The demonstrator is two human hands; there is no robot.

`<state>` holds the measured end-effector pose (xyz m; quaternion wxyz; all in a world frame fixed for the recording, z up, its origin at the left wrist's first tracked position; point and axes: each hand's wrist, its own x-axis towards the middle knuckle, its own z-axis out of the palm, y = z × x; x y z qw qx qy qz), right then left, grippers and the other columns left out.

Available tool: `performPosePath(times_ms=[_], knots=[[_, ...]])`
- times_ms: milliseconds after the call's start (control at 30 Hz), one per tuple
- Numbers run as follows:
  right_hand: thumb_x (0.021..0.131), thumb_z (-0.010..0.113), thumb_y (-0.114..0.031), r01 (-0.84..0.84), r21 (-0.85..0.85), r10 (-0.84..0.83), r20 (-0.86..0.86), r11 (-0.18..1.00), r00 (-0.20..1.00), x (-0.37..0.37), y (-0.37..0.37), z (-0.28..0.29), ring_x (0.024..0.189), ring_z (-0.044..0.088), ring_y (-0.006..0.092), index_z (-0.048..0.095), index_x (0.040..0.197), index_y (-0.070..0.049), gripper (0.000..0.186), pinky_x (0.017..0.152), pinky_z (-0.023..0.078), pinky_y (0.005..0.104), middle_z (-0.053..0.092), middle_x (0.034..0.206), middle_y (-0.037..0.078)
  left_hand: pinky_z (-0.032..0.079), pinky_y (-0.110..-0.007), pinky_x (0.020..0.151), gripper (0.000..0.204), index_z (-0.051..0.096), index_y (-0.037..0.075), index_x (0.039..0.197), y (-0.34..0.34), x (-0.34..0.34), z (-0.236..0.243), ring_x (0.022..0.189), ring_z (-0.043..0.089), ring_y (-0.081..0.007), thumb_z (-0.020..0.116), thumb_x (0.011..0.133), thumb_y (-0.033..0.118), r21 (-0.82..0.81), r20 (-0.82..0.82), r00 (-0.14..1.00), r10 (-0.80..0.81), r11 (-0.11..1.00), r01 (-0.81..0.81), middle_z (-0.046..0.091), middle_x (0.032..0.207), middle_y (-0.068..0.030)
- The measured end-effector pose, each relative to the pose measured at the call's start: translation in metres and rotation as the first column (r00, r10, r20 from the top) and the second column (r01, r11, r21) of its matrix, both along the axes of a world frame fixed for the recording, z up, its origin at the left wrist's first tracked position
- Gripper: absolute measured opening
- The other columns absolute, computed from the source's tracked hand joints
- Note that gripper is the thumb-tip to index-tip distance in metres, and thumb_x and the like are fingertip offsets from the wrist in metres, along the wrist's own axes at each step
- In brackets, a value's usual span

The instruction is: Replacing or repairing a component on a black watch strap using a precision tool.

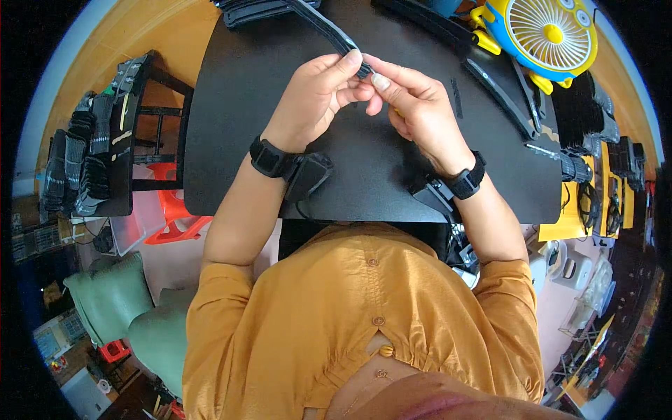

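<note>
A long, narrow black strip (323,24) with a shiny face slants down from the far edge of the table into my hands. My left hand (315,94) is closed on its near end, the thumb lying along the top. Against that same end, my right hand (423,112) pinches with thumb and forefinger. The fingertips of both hands almost meet, and they partly hide the strip's tip. Both hands are raised over the dark table (364,168). Each wrist wears a black band with a small box-like device.
A yellow and blue fan (549,35) stands at the far right. Near it lie a long black curved piece (500,98) and a thin black strip (456,96). Stacked black pieces (266,10) sit at the far left edge. More bundles (77,154) rest on a side stand.
</note>
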<state>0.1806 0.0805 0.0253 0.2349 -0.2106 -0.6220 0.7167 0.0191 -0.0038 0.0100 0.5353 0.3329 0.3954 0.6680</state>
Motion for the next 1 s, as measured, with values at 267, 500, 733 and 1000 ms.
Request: performPosePath(times_ms=[267, 500, 733, 1000], knots=[[0.095, 0.06, -0.009, 0.089, 0.223, -0.075, -0.072, 0.971, 0.995, -0.001, 0.005, -0.009, 0.079, 0.063, 0.0085, 0.068, 0.12, -0.008, 0.026, 0.073, 0.051, 0.0219, 0.07, 0.091, 0.004, 0.051, -0.027, 0.055, 0.043, 0.062, -0.001, 0.088, -0.005, 0.013, 0.003, 0.055, 0.06, -0.0117, 0.057, 0.097, 0.041, 0.027, -0.773, 0.57, 0.278, 0.912, -0.409, 0.062, 0.066, -0.006], [0.094, 0.06, -0.006, 0.119, 0.46, -0.041, -0.176, 0.88, 0.984, 0.001, 0.007, -0.008, 0.085, 0.055, 0.0103, 0.067, 0.121, -0.01, 0.028, 0.072, 0.044, 0.0227, 0.062, 0.129, 0.007, 0.043, -0.026, 0.043, 0.038, 0.055, 0.001, 0.082, -0.007, 0.02, 0.007, 0.045, 0.053, -0.0125, 0.052, 0.101, 0.035, 0.132, -0.688, 0.669, 0.282, 0.955, -0.266, 0.057, 0.062, -0.005], [0.094, 0.06, -0.005, 0.093, 0.402, -0.026, -0.169, 0.911, 0.985, 0.005, 0.005, -0.001, 0.098, 0.066, 0.0145, 0.067, 0.121, -0.009, 0.028, 0.084, 0.053, 0.0249, 0.065, 0.126, 0.008, 0.043, -0.025, 0.05, 0.032, 0.055, 0.002, 0.085, -0.008, 0.015, 0.007, 0.053, 0.054, -0.0096, 0.047, 0.103, 0.027, 0.159, -0.714, 0.655, 0.247, 0.968, -0.192, 0.054, 0.063, -0.0019], [0.097, 0.059, -0.014, -0.002, -0.074, -0.009, -0.145, 0.997, 0.989, 0.01, 0.006, 0.011, 0.046, 0.041, 0.0008, 0.066, 0.123, -0.01, 0.027, 0.04, 0.031, 0.0177, 0.069, 0.088, 0.0, 0.039, -0.023, 0.05, 0.031, 0.053, 0.004, 0.081, -0.012, 0.014, 0.005, 0.053, 0.048, -0.0066, 0.044, 0.104, 0.024, 0.176, -0.565, 0.797, 0.214, 0.975, -0.136, 0.051, 0.063, 0.0]])
